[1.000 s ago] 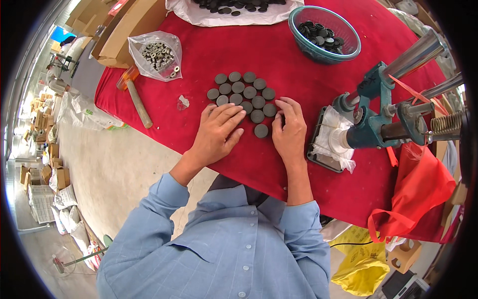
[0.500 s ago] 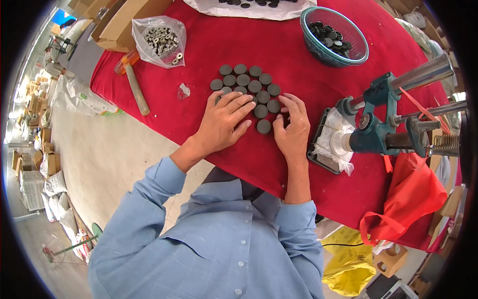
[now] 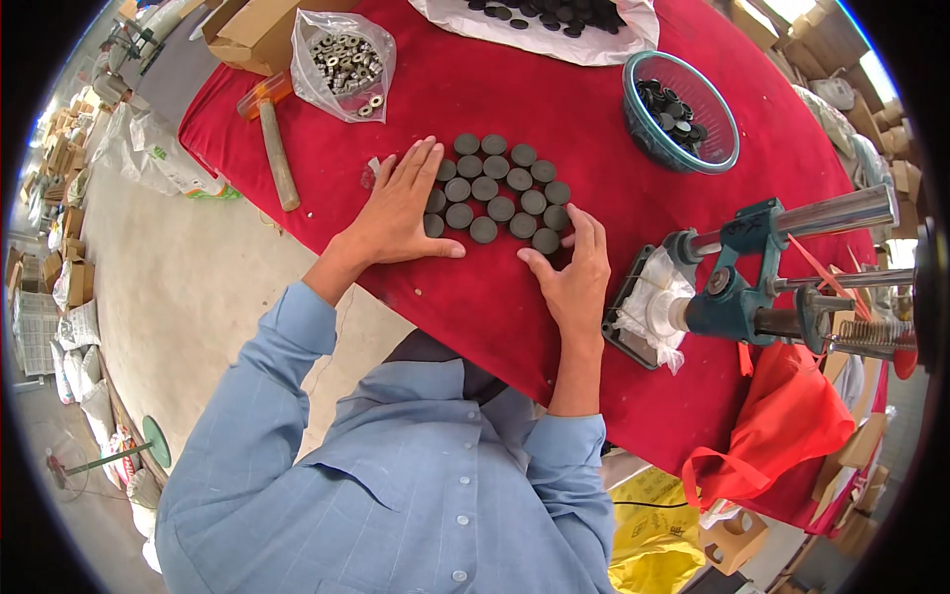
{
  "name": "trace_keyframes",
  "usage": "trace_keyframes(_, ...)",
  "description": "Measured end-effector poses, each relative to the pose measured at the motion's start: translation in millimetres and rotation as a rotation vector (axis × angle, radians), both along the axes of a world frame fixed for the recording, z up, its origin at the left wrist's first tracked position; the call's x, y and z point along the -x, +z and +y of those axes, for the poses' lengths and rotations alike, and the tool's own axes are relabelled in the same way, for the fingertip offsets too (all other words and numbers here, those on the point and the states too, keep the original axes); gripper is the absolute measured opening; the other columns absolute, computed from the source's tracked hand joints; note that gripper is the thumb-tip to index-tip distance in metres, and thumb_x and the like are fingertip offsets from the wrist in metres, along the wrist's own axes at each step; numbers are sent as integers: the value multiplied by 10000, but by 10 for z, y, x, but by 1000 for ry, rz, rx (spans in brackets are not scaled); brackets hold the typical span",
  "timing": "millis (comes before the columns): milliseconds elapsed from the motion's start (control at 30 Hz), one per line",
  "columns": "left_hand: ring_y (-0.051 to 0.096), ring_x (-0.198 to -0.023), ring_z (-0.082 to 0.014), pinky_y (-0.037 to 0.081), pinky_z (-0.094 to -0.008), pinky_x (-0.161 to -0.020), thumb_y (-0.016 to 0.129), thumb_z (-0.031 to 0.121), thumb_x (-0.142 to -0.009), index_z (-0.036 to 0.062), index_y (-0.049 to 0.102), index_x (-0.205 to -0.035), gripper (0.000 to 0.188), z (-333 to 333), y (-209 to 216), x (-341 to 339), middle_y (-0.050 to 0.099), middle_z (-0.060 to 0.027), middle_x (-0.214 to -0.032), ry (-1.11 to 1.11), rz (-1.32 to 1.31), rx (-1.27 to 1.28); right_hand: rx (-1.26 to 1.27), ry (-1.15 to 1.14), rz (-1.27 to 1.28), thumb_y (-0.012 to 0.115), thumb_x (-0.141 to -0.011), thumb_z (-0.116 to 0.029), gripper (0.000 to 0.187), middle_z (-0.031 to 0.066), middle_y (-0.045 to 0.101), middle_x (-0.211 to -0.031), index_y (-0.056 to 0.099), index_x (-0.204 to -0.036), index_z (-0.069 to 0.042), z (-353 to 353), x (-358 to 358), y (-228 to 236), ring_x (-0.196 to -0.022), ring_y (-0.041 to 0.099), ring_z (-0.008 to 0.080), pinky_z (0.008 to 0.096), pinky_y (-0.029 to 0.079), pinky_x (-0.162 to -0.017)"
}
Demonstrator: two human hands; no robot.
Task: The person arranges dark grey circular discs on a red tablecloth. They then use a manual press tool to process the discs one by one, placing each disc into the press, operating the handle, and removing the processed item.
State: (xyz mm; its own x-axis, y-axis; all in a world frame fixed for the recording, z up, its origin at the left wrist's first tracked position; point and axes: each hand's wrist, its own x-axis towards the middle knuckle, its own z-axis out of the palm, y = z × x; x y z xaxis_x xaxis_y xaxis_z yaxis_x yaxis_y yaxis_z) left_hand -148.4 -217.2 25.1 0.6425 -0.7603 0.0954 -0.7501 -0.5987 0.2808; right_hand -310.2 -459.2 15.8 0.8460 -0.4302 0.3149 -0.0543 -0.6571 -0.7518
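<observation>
Several round dark grey discs (image 3: pixel 484 188) lie flat in a loose cluster on a red cloth (image 3: pixel 465 287). My left hand (image 3: pixel 401 208) rests along the cluster's left side with fingers stretched out and thumb apart, its edge against the outermost discs. On the opposite side, my right hand (image 3: pixel 577 262) has its thumb and fingers apart around the lower right discs, close to or touching them. Neither hand has picked anything up. Part of the right fingers' contact with the discs is hidden.
A hand press (image 3: pixel 737 267) stands at the right. Further back are a bowl of black caps (image 3: pixel 681 114), a white sheet (image 3: pixel 594 48) with dark pieces, a bag of metal rings (image 3: pixel 344 64) and a hammer (image 3: pixel 277 158). A red bag (image 3: pixel 782 426) hangs over the right edge.
My left hand has moved off the top of the discs to their left side and flattened out, uncovering them. The discs sit closer together. The whole view has shifted slightly.
</observation>
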Motion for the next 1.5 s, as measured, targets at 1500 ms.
trace_keyframes(1500, 318, -1607, -290, 138, -601, -1293, 750, 359, -946, 84, 434, -1620, 794, -377, -28, 678, 436, -115, -1684, -111, -62, 280, 374, -74, -49, 652, -840, 61, 399, 150, 679, -1250, 717, -1230, 10, 155, 165, -67, -1105, 664, 363, 468, 553, -947)
